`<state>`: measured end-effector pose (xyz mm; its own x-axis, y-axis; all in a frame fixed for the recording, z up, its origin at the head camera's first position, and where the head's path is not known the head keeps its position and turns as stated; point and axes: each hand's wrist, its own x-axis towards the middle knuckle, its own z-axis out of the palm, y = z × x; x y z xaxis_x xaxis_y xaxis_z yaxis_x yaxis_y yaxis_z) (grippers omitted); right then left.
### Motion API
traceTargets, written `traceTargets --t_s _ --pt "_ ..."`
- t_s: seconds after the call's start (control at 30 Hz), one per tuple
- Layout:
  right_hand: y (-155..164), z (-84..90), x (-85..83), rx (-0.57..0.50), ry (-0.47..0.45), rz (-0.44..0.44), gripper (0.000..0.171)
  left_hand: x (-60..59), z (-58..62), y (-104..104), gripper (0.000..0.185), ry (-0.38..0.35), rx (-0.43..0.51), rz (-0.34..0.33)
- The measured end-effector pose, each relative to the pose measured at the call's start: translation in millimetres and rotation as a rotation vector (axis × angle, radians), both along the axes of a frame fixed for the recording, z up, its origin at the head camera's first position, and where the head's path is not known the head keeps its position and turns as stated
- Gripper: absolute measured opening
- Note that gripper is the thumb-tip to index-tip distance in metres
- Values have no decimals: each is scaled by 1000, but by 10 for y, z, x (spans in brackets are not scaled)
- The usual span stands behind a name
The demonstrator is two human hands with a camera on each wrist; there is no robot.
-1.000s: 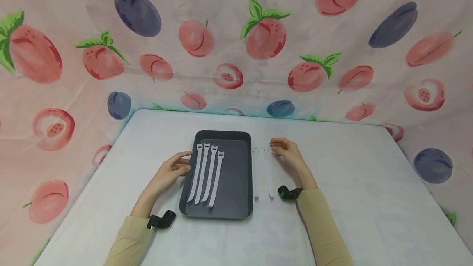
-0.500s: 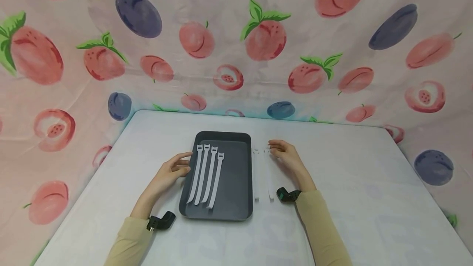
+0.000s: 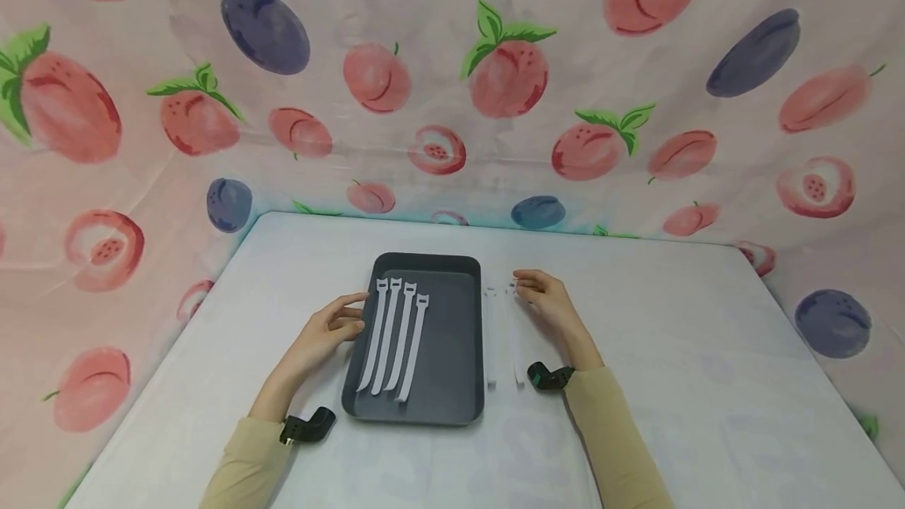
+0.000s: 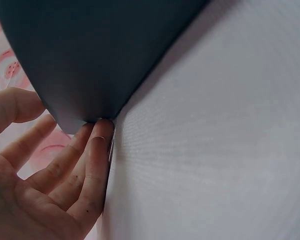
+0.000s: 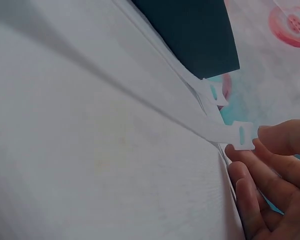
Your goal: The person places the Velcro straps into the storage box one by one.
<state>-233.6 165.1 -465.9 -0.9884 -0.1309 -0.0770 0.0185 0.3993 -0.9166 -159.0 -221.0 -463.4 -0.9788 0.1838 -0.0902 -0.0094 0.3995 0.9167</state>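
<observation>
A dark grey tray (image 3: 452,336) lies on the white table, with several white hook-and-loop cable ties (image 3: 396,336) side by side in its left half. My left hand (image 3: 321,332) rests at the tray's left side, fingers fairly straight, fingertips at its wall in the left wrist view. Right of the tray lie two more ties on the white surface. My right hand (image 3: 551,301) is at the far end of the outer one; in the right wrist view, thumb and forefinger pinch the slotted head of this cable tie (image 5: 242,135). The other loose tie (image 5: 215,92) lies beside the tray.
White tabletop (image 3: 679,352) extends to the right of my arm and in front of the tray. A fruit-printed cloth (image 3: 438,61) hangs behind the table and along its sides. A small black wrist camera (image 3: 547,377) sits on each wrist.
My right hand has shifted slightly left and closer over the head of the outer cable tie. My left hand and the tray keep their places; the whole view dips slightly.
</observation>
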Motion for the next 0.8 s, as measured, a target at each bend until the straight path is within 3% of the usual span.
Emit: traceTargets --t_s 0.4,0.8 --pt "-21 21 4 -24 24 -55 32 11 10 18 50 -8 8 8" --pt "-6 45 14 -29 36 -57 30 10 -3 6 49 -23 -11 12"
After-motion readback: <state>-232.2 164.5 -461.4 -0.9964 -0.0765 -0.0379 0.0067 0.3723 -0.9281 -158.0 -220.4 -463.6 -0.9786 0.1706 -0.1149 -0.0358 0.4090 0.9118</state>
